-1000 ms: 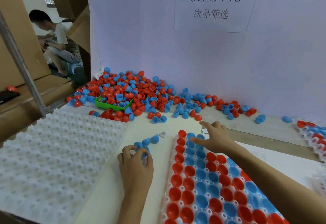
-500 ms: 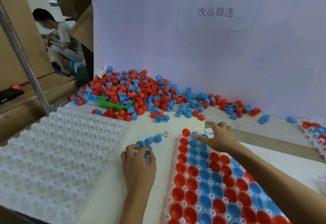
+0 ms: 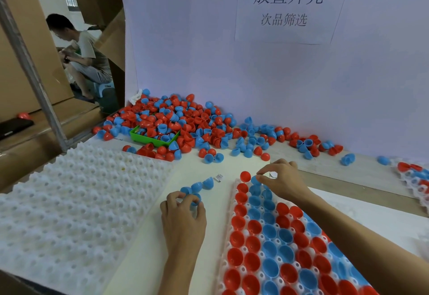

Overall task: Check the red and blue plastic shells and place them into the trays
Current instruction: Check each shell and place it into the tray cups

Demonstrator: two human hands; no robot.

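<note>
A blue shell (image 3: 255, 180) sat at the far end of the filled tray (image 3: 228, 208), just right of a red shell (image 3: 245, 176) in the top corner pocket. The right hand (image 3: 282, 179) pinched that blue shell between thumb and fingertips, the other fingers curled above the tray's top rows. The tray held red and blue shells open side up, in slanting bands of each colour.

To the left of the tray, on the pale table (image 3: 148, 248), the left hand (image 3: 183, 213) had its fingers curled round another blue shell (image 3: 196, 198). Three loose blue shells (image 3: 197, 186) lay in a short row just beyond its fingertips, with a small printed label (image 3: 219, 177) near them.

Further left lay an empty white tray (image 3: 69, 201) with rows of bumps. Behind it, a big heap of shells (image 3: 181, 125) spread along the white backboard (image 3: 209, 50), partly burying a green bin (image 3: 151, 138). A paper sign (image 3: 286, 6) with Chinese writing hung on the backboard. Another tray (image 3: 415, 176) with shells showed at the right edge. A seated person (image 3: 81, 55) was visible beyond cardboard at the far left.
</note>
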